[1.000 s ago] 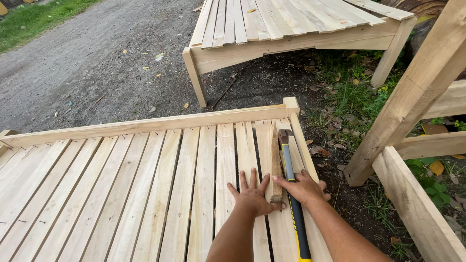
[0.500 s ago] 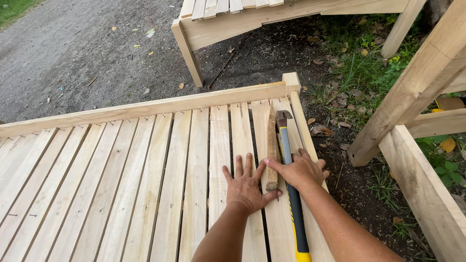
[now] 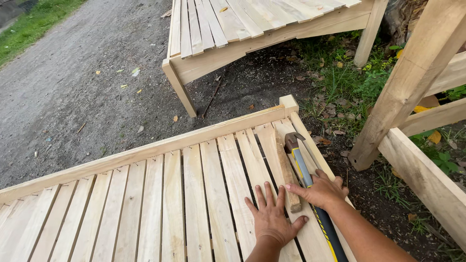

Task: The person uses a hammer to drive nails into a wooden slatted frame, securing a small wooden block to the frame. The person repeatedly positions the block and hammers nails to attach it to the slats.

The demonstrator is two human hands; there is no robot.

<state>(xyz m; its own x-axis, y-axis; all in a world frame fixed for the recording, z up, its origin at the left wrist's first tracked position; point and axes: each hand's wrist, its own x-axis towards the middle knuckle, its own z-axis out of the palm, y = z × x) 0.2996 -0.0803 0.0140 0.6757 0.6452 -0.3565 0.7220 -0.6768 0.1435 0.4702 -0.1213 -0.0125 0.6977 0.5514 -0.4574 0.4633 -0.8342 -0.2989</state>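
Slatted wooden frame (image 3: 160, 194) is lying flat; a loose wood strip (image 3: 285, 170) is sitting on its slats. Left hand (image 3: 272, 221) is pressing flat, fingers spread. Right hand (image 3: 321, 189) is pinning strip and hammer (image 3: 310, 194), fingers loosely curled. Positioning step; next needs alignment.

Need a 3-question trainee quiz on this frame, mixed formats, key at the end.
1. True or false: the left hand lies flat, fingers spread, on the slats.
2. Multiple choice: the right hand rests on which tool? A) saw B) hammer C) drill
3. Fill in: the loose wooden strip lies between the left hand and the ____.

Key: 1 true; 2 B; 3 hammer. The hammer lies along the slatted platform's right edge, its head pointing away from the person; whether the right fingers actually close around the handle cannot be told.
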